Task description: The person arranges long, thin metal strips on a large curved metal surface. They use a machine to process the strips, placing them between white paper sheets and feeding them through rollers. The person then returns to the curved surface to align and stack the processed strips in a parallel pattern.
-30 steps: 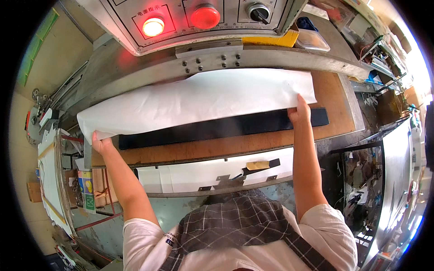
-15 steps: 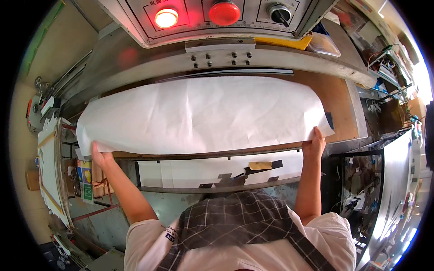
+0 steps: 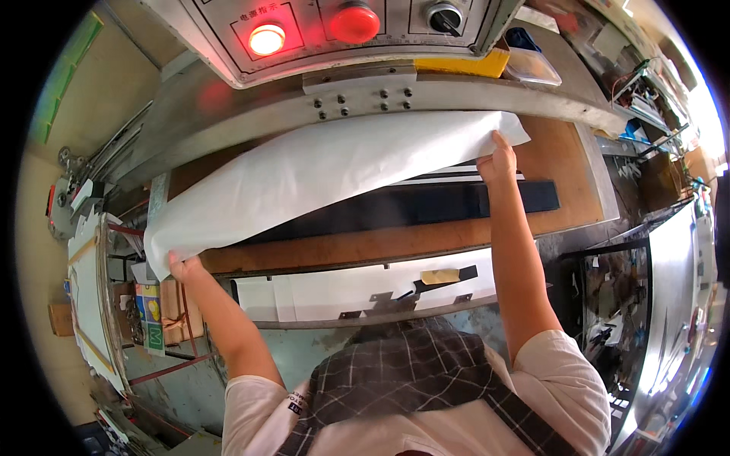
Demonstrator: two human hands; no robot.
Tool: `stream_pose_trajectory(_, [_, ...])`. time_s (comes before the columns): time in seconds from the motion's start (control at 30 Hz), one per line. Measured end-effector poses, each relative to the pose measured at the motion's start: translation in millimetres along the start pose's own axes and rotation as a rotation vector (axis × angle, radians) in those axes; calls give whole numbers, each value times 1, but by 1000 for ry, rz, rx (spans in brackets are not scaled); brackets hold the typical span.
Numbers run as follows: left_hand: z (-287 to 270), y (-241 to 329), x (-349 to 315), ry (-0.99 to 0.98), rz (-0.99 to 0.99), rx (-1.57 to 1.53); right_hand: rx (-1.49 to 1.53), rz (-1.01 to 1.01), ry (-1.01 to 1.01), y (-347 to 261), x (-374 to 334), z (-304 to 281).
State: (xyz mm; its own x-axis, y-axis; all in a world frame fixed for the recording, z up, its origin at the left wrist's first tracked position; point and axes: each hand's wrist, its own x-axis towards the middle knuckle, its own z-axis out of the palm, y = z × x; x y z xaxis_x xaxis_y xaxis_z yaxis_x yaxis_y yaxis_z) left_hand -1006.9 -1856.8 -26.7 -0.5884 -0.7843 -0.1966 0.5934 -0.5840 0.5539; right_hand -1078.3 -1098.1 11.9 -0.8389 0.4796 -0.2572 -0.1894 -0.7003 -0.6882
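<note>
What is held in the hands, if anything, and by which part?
A white sheet, held by its near edge: the left hand at the left end, the right hand toward the right end.

Right hand (image 3: 498, 161) has moved farther from the body. White sheet (image 3: 319, 163) swung back with it, re-exposing dark strip (image 3: 426, 207).

That's one left hand (image 3: 185, 268), one right hand (image 3: 498, 161), and one white sheet (image 3: 304, 167)! Far side: one glowing lamp (image 3: 267, 39), one red button (image 3: 355, 25), one black knob (image 3: 445, 20), and eight bolts (image 3: 384, 93), count them! Over far right, one yellow box (image 3: 465, 67) and one plastic tub (image 3: 534, 68).
</note>
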Motion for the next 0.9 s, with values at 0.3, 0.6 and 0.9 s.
stream_pose_trajectory(0.3, [43,-22,7,14,-70,-281,332,103,-46,23,17,-6])
stream_pose_trajectory(0.6, [85,-88,13,86,-134,-181,361,44,28,15,68,-5])
stream_pose_trajectory(0.9, [105,-173,37,85,-246,-25,109,6,67,-13,135,-53])
